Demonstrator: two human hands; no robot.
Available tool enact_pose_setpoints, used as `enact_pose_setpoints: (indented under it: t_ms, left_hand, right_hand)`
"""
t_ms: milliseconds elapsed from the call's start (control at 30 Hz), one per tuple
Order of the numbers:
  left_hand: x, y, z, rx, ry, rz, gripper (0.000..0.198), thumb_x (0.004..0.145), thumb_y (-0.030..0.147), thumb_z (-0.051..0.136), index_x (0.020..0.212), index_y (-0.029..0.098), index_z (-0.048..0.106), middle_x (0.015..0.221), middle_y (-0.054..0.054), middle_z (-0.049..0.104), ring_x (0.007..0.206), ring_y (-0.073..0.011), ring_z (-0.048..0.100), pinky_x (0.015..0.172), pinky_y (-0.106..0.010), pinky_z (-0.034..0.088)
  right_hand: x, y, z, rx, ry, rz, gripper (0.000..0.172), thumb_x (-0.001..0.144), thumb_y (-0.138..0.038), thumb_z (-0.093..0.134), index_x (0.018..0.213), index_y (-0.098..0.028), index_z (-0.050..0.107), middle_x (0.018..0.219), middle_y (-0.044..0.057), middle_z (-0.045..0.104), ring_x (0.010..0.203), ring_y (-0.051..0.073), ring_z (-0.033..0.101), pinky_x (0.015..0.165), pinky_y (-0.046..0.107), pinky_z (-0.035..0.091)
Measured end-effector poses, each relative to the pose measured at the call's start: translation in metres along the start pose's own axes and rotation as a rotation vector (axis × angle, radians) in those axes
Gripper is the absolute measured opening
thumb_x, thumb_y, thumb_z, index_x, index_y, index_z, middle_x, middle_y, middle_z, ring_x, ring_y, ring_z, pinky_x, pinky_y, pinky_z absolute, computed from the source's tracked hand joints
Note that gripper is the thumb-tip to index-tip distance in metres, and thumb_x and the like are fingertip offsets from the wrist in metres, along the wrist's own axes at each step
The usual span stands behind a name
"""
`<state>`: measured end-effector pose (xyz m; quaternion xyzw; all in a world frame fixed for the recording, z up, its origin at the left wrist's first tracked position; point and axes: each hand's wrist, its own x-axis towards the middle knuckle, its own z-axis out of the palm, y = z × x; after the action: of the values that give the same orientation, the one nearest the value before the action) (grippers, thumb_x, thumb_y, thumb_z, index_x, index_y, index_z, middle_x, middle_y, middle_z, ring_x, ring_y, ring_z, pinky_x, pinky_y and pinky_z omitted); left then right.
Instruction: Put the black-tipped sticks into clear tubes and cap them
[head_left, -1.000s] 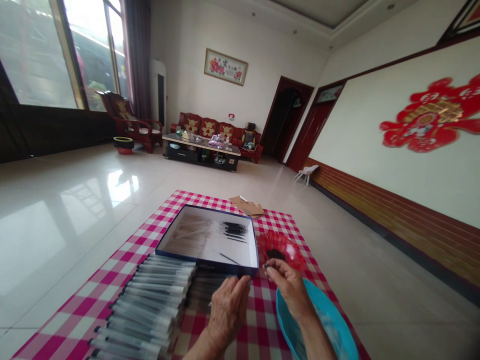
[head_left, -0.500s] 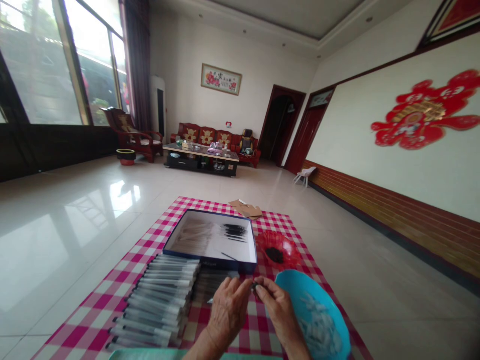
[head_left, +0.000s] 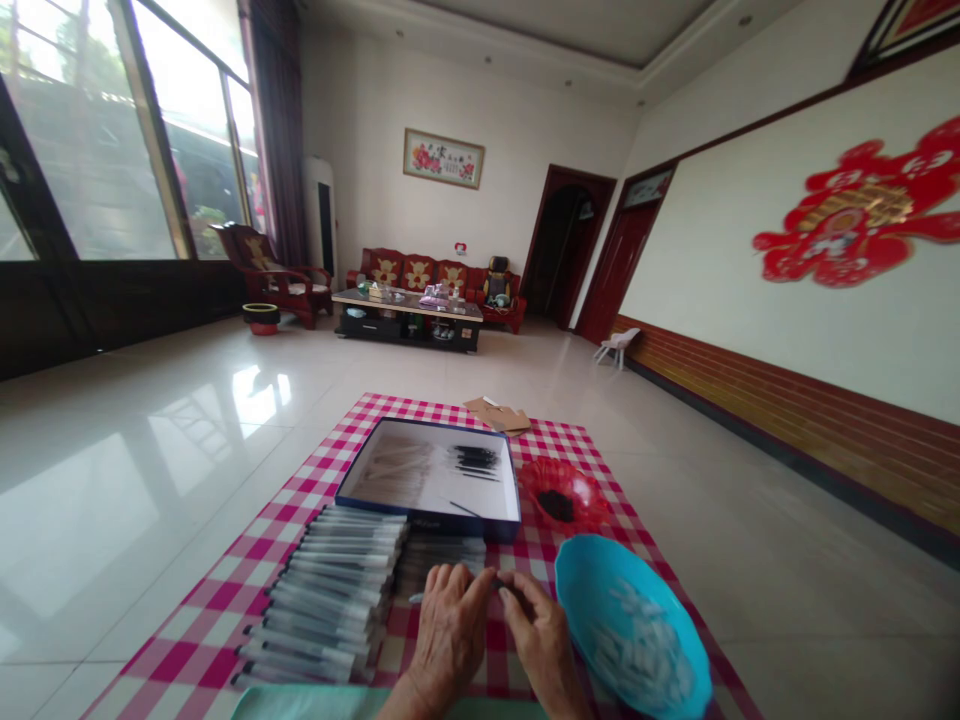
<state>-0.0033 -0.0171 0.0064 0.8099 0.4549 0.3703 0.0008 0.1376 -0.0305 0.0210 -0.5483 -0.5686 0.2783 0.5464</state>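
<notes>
My left hand (head_left: 448,632) and my right hand (head_left: 541,641) meet over the pink checked cloth (head_left: 225,600). Together they pinch a thin pen (head_left: 496,582) between their fingertips; its dark end shows between them. To the left lies a long row of clear pens with dark tips (head_left: 330,590). Right of my right hand stands a blue bowl (head_left: 592,580) with small white caps in it. Beyond the hands are a shallow blue-rimmed box (head_left: 431,520) with several pen parts inside and a red dish (head_left: 592,505) holding small dark pieces.
Flattened cardboard (head_left: 499,414) lies at the cloth's far edge. Shiny tiled floor (head_left: 150,440) surrounds the cloth. A coffee table (head_left: 409,315), red sofa and armchair stand far back by the window. A green edge (head_left: 300,705) shows at the bottom.
My right hand came back from the red dish and joined my left hand at the pen. The view has tilted up slightly.
</notes>
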Motion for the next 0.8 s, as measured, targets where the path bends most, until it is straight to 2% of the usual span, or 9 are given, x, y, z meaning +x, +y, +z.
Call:
enact_pose_setpoints:
  t_ms: [167,267,400,500,567,700,800]
  left_hand:
    - [-0.004,-0.005,0.003,0.004,0.0,0.026,0.03,0.09,0.015,0.041,0.113,0.021,0.059,0.079,-0.005,0.056,0.073,-0.0194,0.05,0.071,-0.033,0.036]
    - [-0.004,-0.006,0.003,0.004,0.003,0.048,0.029,0.089,0.015,0.042,0.112,0.022,0.06,0.079,-0.004,0.057,0.072,-0.019,0.05,0.071,-0.033,0.036]
    - [-0.004,-0.004,0.001,-0.009,-0.015,0.074,0.029,0.089,0.015,0.044,0.113,0.023,0.059,0.077,-0.004,0.056,0.071,-0.019,0.05,0.07,-0.033,0.035]
    - [-0.004,-0.003,0.001,-0.008,-0.021,0.067,0.028,0.089,0.015,0.044,0.11,0.023,0.06,0.076,-0.004,0.056,0.071,-0.0191,0.049,0.07,-0.033,0.035]
    - [-0.004,-0.003,0.001,-0.008,-0.032,0.057,0.027,0.088,0.014,0.044,0.109,0.022,0.06,0.076,-0.004,0.055,0.071,-0.0193,0.049,0.069,-0.033,0.035]
    - [-0.004,-0.005,0.001,-0.009,-0.049,0.053,0.026,0.088,0.014,0.044,0.108,0.021,0.06,0.078,-0.004,0.056,0.073,-0.0199,0.05,0.07,-0.034,0.035]
    - [-0.005,-0.005,0.002,-0.009,-0.047,0.059,0.028,0.087,0.014,0.045,0.11,0.022,0.059,0.079,-0.004,0.056,0.073,-0.0198,0.049,0.071,-0.034,0.035]
  right_hand:
    - [0.001,0.001,-0.003,-0.016,-0.058,0.011,0.028,0.077,-0.045,0.061,0.085,-0.021,0.072,0.083,0.006,0.074,0.075,0.022,0.069,0.068,0.028,0.056]
    - [0.001,0.005,-0.004,-0.04,-0.121,0.035,0.031,0.081,-0.048,0.057,0.083,-0.019,0.07,0.074,0.003,0.071,0.065,0.019,0.065,0.059,0.024,0.052]
    - [-0.002,0.015,0.001,-0.133,-0.101,0.001,0.033,0.087,-0.047,0.05,0.073,-0.02,0.063,0.062,0.0,0.064,0.056,0.015,0.057,0.053,0.022,0.045]
    - [-0.004,0.02,0.005,-0.18,-0.04,-0.032,0.035,0.089,-0.045,0.046,0.066,-0.021,0.059,0.059,0.001,0.062,0.055,0.014,0.056,0.054,0.022,0.043]
    - [-0.006,0.019,0.004,-0.18,0.002,-0.04,0.033,0.089,-0.044,0.045,0.07,-0.022,0.061,0.064,0.002,0.064,0.06,0.016,0.059,0.059,0.023,0.046]
    - [-0.008,0.01,-0.002,-0.159,-0.076,-0.063,0.024,0.089,-0.04,0.047,0.091,-0.022,0.063,0.086,0.005,0.069,0.079,0.019,0.064,0.072,0.025,0.048]
    - [-0.007,0.009,-0.002,-0.181,-0.11,-0.096,0.022,0.089,-0.037,0.047,0.088,-0.021,0.062,0.085,0.004,0.068,0.079,0.019,0.063,0.073,0.025,0.048]
